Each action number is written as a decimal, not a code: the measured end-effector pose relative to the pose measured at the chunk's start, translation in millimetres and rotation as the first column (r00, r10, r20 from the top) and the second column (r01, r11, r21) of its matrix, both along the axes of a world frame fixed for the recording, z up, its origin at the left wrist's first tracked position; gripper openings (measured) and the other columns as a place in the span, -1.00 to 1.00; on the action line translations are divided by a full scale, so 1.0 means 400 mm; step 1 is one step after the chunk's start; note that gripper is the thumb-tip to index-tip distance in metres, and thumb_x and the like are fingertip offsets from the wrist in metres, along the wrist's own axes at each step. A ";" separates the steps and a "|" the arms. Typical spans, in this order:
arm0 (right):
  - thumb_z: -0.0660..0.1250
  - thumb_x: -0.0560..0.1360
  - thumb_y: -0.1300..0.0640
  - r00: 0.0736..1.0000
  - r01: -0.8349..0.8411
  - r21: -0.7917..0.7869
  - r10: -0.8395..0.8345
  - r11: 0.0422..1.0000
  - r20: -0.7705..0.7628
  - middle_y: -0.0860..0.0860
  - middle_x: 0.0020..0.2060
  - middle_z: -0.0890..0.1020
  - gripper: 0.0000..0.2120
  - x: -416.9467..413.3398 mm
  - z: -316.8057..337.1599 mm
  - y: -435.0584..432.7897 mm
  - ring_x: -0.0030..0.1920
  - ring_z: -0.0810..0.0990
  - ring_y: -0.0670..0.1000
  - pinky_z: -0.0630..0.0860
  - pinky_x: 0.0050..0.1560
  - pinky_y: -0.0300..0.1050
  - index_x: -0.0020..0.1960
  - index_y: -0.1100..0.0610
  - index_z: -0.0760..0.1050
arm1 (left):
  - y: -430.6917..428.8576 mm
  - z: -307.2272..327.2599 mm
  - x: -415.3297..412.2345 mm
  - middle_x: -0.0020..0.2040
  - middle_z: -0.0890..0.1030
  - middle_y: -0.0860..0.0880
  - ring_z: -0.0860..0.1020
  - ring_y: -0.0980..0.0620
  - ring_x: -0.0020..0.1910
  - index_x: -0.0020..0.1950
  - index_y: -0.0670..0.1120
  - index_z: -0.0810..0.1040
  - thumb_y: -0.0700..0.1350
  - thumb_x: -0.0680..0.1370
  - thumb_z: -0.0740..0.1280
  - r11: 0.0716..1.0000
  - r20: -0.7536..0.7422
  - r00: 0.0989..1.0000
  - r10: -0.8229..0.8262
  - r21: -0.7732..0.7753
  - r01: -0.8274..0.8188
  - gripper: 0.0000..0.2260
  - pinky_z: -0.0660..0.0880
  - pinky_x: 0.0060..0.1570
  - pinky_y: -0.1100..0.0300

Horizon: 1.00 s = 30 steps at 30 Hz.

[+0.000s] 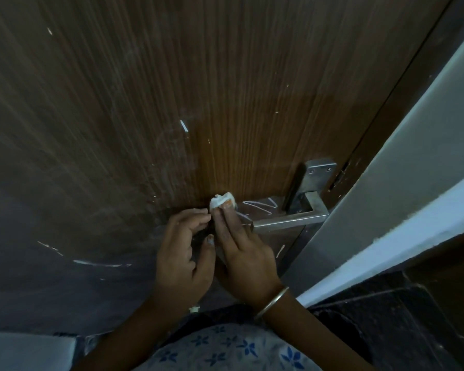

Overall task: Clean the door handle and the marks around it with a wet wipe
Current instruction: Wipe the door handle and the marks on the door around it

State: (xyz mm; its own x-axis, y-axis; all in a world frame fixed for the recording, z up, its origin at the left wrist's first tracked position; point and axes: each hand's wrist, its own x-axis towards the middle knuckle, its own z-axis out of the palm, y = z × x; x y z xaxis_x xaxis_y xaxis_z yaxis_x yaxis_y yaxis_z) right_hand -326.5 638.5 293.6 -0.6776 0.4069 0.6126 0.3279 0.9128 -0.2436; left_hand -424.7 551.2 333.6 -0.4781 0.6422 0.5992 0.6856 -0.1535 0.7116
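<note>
Down at the bottom of the view, two bare forearms reach up from a floral top, a bangle [272,303] on the right wrist. The left hand [181,259] sits loosely curled just beside the right, fingertips bent in toward the wipe's edge; whether it actually pinches the wipe, I cannot tell. The right hand [243,253] has its fingers stretched long and pressed together, pinning a bunched white wet wipe [221,200] flat against the wooden door [225,89]. Just to the right, white scribble marks [259,206] are plain to see between the wipe and the metal handle [289,223], so that patch looks unfinished. Farther up and off to the left, more pale streaks and flecks dot the wood. The handle itself is untouched right now. I'd call this early going, with most of the marks and the handle left to do.
</note>
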 end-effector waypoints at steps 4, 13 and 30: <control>0.29 0.43 -0.11 0.982 0.174 -0.062 -0.178 0.983 -0.062 0.19 0.27 0.44 -0.29 0.034 -0.020 0.022 0.02 0.56 0.08 0.52 -0.12 -0.21 0.47 0.16 0.15 | 0.005 -0.010 0.001 0.10 0.43 0.17 0.51 0.09 0.11 0.17 -0.09 0.44 -0.19 0.48 0.23 1.000 0.033 0.999 -0.022 0.018 0.021 -0.74 0.48 0.13 0.28; 0.34 0.46 -0.02 0.932 0.110 -0.285 -0.199 0.952 -0.304 0.06 0.50 -0.04 -0.21 0.027 -0.040 0.040 0.53 -0.06 -0.02 0.20 0.43 -0.25 0.48 0.28 0.01 | 0.010 -0.026 -0.006 0.12 0.42 0.12 0.51 0.11 0.11 0.16 -0.10 0.45 -0.19 0.48 0.23 1.000 0.033 0.999 -0.027 0.011 0.027 -0.75 0.47 0.13 0.31; 0.20 0.48 0.00 0.987 -0.163 -0.098 0.160 0.982 -0.035 0.06 0.49 -0.01 -0.36 -0.019 -0.006 -0.012 0.05 0.61 0.12 0.60 -0.17 -0.15 0.47 0.21 0.09 | 0.003 -0.022 -0.004 0.07 0.46 0.04 0.47 0.24 0.12 0.13 -0.15 0.48 -0.21 0.48 0.21 1.000 -0.033 0.999 0.019 -0.009 -0.020 -0.77 0.44 0.10 0.38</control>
State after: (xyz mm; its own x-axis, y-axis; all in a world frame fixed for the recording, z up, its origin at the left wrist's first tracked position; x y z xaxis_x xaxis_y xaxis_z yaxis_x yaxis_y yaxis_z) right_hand -334.2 633.8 291.0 -0.7235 0.3540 0.5927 0.1707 0.9236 -0.3433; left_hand -426.4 552.6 324.9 -0.4711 0.6383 0.6088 0.7112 -0.1335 0.6902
